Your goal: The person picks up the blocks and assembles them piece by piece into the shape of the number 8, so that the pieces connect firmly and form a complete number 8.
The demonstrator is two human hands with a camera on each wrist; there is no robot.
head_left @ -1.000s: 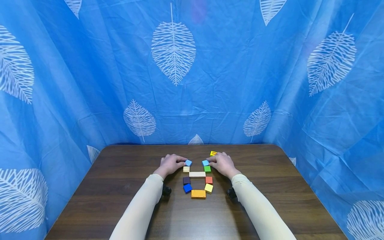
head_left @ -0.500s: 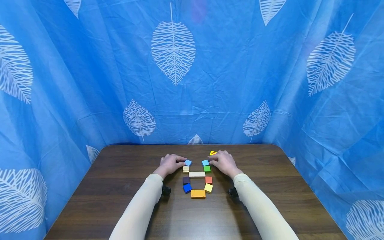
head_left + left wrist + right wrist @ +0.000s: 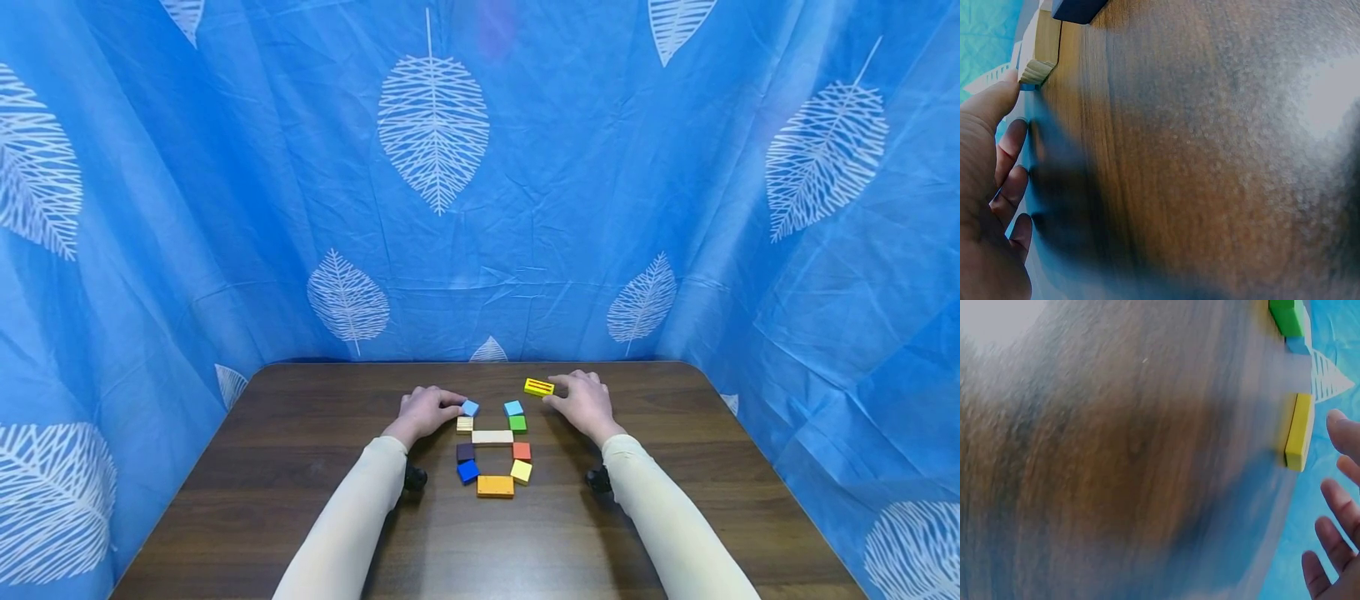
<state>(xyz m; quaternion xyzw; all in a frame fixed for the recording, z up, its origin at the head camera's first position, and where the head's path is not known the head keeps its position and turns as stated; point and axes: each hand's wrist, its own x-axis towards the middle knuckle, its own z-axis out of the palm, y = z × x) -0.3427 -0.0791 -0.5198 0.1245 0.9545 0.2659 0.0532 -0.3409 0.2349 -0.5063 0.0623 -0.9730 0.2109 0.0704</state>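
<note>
In the head view my left hand [image 3: 429,413] pinches a light blue block [image 3: 470,408] between thumb and index finger, at the far left of a ring of blocks. The left wrist view shows the thumb beside a plain wooden block [image 3: 1041,47]; the light blue one is mostly hidden. My right hand [image 3: 585,404] hovers over the table's far right side, fingers spread, holding nothing. Just left of its fingertips lies a yellow block [image 3: 538,387] with dark stripes; a gap between them shows in the right wrist view. A second light blue block [image 3: 513,408] stands at the ring's far right.
Below the light blue blocks are a green block [image 3: 517,424], a long pale block [image 3: 492,437], a dark block [image 3: 466,452], a red block [image 3: 522,451], a blue block [image 3: 468,472], a light yellow block [image 3: 521,472] and an orange block [image 3: 495,487]. A blue curtain [image 3: 487,300] hangs behind.
My right hand has let go of the right light blue block and moved right and back, beside the striped yellow block, uncovering it. The left hand has stayed in place.
</note>
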